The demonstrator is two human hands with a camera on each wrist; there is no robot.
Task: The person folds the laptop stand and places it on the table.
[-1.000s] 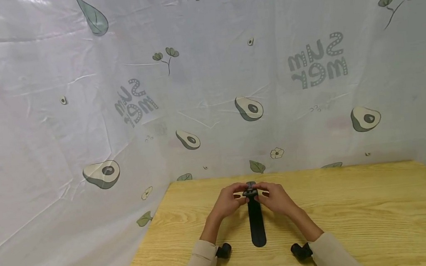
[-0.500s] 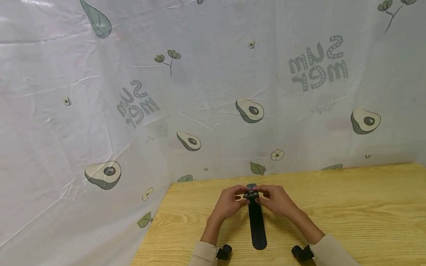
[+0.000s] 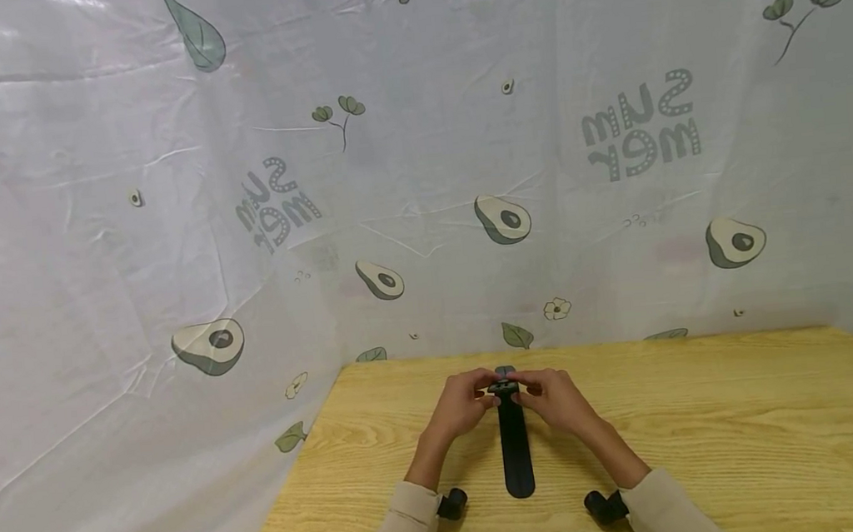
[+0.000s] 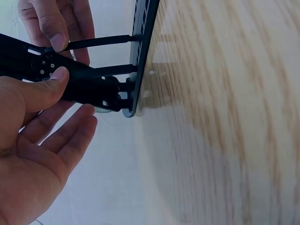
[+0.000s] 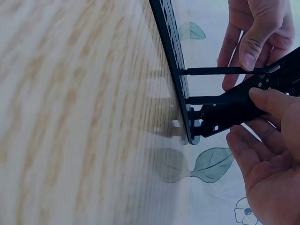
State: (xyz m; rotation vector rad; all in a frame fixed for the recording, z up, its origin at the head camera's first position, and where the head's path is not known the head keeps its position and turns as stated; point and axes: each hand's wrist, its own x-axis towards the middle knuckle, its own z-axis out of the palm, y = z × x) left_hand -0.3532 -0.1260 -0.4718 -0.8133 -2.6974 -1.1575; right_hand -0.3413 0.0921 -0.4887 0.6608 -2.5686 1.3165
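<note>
A black folding stand [image 3: 516, 451] lies lengthwise on the table, its long flat base pointing toward me. At its far end a hinged upper panel [image 4: 89, 84] is raised at an angle, with two thin struts [image 5: 220, 71] joining it to the slotted base. My left hand [image 3: 461, 401] pinches the panel's left side between thumb and fingers. From the right, my right hand [image 3: 555, 398] pinches the opposite side, its thumb on the panel near small rivets in the right wrist view. Fingers partly hide the panel's edges.
The wood-grain table [image 3: 710, 427] stretches to both sides of the stand. Behind it and on the left hangs a pale sheet [image 3: 404, 176] printed with avocados and leaves. Black wrist cameras [image 3: 453, 504] sit at both beige sleeves [image 3: 405, 526].
The head view has shifted slightly. Both hands stay in the same place at the stand's far end, and the stand's pose looks the same.
</note>
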